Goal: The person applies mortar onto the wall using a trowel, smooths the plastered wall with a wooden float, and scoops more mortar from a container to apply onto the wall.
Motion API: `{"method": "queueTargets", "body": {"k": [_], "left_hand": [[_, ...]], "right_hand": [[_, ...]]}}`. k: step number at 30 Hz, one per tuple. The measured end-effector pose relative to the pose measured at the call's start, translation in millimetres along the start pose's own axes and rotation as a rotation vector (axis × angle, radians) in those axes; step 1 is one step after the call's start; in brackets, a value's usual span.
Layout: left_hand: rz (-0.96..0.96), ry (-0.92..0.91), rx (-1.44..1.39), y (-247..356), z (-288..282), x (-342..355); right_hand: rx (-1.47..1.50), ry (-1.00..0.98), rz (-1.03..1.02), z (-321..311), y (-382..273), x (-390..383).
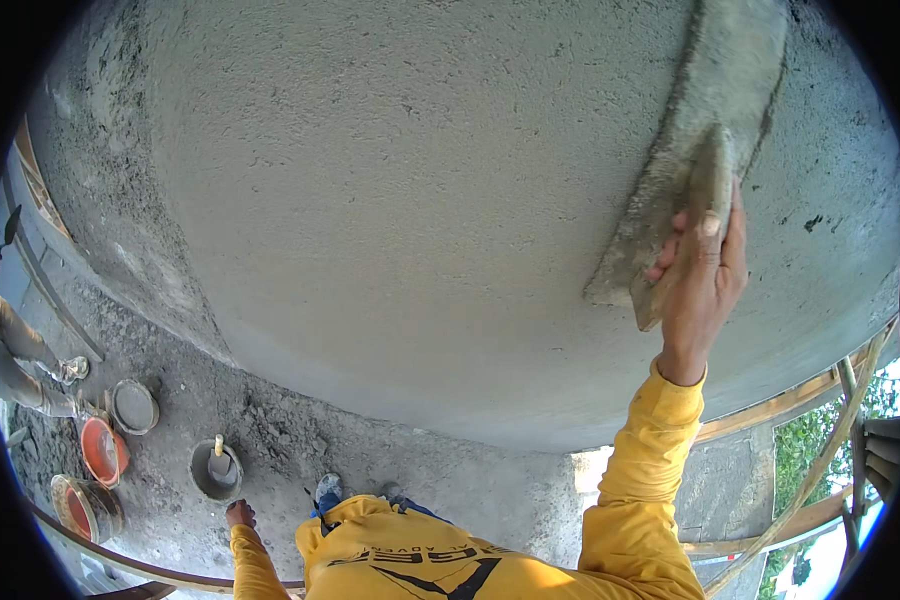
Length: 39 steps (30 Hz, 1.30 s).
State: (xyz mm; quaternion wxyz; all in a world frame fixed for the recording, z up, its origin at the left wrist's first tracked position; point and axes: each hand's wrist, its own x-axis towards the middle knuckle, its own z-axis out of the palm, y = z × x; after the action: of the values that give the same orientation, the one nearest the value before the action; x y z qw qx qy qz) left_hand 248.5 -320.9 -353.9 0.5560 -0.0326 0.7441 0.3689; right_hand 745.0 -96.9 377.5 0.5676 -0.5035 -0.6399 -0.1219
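Note:
My right hand point(705, 265) is raised to the wall, its fingers wrapped around the handle of a long plastering float point(735, 70). The float's flat blade is smeared with grey mortar and lies against the freshly plastered wall point(390, 220), tilted from lower left to upper right. Down at my left side hangs my left hand point(240, 514), small in view with its fingers curled; whether anything is in it is hidden. Nearest to it on the ground is a dark bucket point(202, 482) with a pale-handled tool point(219, 462) in it.
Left on the rough ground stand an orange tub point(100, 450), a grey-filled bucket point(134, 406) and a mortar-stained bucket point(108, 508). Another person point(25, 345) holds a trowel point(11, 226) at far left. Loose mortar point(280, 425) lies below the wall; wooden poles point(820, 465) cross at right.

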Motion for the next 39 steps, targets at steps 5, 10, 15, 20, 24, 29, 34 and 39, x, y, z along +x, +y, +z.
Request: {"method": "queueTargets", "body": {"k": [5,10,15,20,24,29,34,39], "left_hand": [[0.310,-0.204,-0.043,52,68,-4],[0.719,-0.798,-0.085,162,252,-254],[0.856,-1.124,0.016,193,325,-408],[0.986,-1.069,-0.079,171,377,-462],[1.043,-0.857,-0.069,142,417,-503],[1.178,-0.482,-0.370,112,471,-517],[1.204,-0.376,-0.592,102,513,-524],[1.698,-0.169,-0.268,119,516,-590]], "right_hand": [[-0.164,-0.618,-0.123,111,-15,-108],[-0.131,-0.743,0.005,115,77,-231],[0.065,-0.439,0.176,86,99,-260],[0.265,-0.294,0.153,56,134,-267],[0.394,-0.232,0.112,16,150,-247],[0.417,-0.451,0.016,-72,181,-239],[0.300,-0.746,0.255,-168,304,-357],[-0.261,-1.376,0.887,-272,465,-536]]}}
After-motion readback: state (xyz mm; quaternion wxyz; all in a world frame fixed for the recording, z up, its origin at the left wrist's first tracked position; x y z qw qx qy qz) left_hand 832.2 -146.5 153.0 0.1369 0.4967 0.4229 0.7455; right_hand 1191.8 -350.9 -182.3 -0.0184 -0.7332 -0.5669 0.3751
